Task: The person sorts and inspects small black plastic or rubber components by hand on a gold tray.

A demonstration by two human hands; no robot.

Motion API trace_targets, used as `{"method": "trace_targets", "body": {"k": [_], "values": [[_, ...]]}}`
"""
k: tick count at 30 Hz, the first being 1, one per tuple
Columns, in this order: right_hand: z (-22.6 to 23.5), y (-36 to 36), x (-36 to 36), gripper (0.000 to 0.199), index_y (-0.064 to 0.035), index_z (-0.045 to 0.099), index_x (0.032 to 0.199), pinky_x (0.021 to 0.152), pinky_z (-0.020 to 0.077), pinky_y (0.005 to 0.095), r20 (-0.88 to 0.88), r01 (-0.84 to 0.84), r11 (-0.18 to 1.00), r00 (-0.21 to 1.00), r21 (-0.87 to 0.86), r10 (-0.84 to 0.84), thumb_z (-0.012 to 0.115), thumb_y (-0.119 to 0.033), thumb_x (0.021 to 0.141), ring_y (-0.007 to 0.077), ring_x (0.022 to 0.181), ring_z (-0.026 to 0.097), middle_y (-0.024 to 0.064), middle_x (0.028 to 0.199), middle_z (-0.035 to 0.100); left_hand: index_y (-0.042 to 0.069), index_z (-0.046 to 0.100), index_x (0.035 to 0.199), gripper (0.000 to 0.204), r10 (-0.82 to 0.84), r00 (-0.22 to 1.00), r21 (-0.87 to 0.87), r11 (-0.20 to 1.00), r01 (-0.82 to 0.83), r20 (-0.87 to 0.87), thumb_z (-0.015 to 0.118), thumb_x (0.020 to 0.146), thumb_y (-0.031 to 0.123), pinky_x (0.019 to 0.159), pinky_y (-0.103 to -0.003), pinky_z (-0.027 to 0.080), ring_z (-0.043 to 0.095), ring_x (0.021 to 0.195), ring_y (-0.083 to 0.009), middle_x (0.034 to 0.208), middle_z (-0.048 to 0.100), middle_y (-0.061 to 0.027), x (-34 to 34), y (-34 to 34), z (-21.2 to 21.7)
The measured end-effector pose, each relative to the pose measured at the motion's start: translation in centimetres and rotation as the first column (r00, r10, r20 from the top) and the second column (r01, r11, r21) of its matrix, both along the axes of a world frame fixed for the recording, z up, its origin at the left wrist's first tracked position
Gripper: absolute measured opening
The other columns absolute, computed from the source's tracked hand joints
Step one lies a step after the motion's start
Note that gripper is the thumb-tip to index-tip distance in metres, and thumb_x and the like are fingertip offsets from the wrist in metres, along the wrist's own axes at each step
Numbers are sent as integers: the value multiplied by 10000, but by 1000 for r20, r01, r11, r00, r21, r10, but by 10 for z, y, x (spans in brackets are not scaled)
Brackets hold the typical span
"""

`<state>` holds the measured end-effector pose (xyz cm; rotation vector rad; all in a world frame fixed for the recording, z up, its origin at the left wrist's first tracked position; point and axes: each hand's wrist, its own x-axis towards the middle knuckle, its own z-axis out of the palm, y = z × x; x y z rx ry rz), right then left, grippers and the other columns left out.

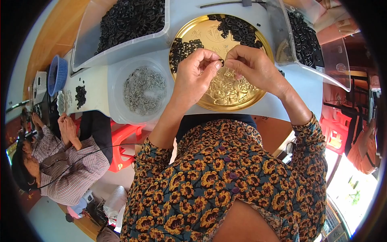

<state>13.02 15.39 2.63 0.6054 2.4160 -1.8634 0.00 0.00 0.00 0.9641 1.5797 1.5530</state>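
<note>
Above a round gold tray, my two hands meet fingertip to fingertip. My left hand pinches a small black plastic piece between thumb and forefinger. Beside it, my right hand is closed in a pinch near the same piece; whatever its fingertips hold is too small to make out. On the tray lie flat black pieces at the left, more black pieces at the far side, and a heap of small shiny metal parts at the near side, partly under my hands.
A clear bin of black pieces stands far left, another clear bin at the right. Left of the tray is a round tub of small metal parts. A co-worker sits at the left near a blue basket and red stool.
</note>
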Motion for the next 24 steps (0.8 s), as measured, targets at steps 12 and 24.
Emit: {"method": "trace_targets", "body": {"k": [12, 24], "values": [[-23, -17, 20, 137, 18, 615, 959, 584, 493, 232, -101, -34, 975, 995, -219, 12, 603, -116, 940, 68, 640, 579, 35, 781, 613, -32, 573, 980, 90, -36, 982, 14, 999, 34, 187, 606, 905, 4, 700, -210, 474, 561, 801, -51, 900, 605, -36, 21, -21, -8], [-27, 9, 2, 168, -2, 636, 1003, 651, 513, 320, -208, 104, 878, 978, 468, -5, 605, -140, 913, 225, 710, 638, 128, 883, 646, -14, 606, 1049, 154, 103, 949, -5, 994, -106, 299, 622, 912, 54, 714, -221, 471, 576, 746, -89, 881, 614, -42, 6, -31, -12]]}}
